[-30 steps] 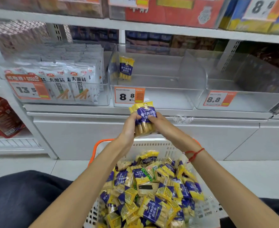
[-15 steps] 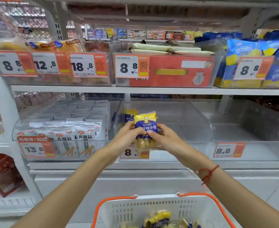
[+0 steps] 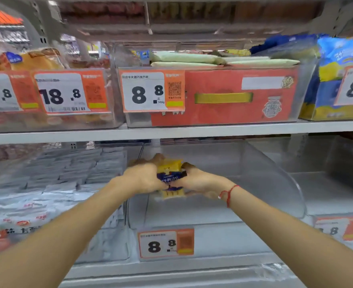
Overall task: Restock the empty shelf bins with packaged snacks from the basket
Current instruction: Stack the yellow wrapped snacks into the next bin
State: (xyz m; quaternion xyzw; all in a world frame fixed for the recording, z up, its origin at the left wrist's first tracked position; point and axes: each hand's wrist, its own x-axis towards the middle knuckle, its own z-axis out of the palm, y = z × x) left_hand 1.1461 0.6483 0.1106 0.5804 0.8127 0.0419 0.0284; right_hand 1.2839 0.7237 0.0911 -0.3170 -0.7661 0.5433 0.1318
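Both hands — left hand (image 3: 144,179), right hand (image 3: 198,183) — pinch the snack packets (image 3: 170,175) inside the clear middle bin (image 3: 271,179), far back. Letting go unevenly could topple the packets sideways — my guess.

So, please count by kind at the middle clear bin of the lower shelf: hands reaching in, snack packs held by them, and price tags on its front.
Hands: 2, left hand and right hand, both inside the clear bin
Snack pack held between the fingers: 1
Price tag on the front, reading 8.8: 1
Total: 4
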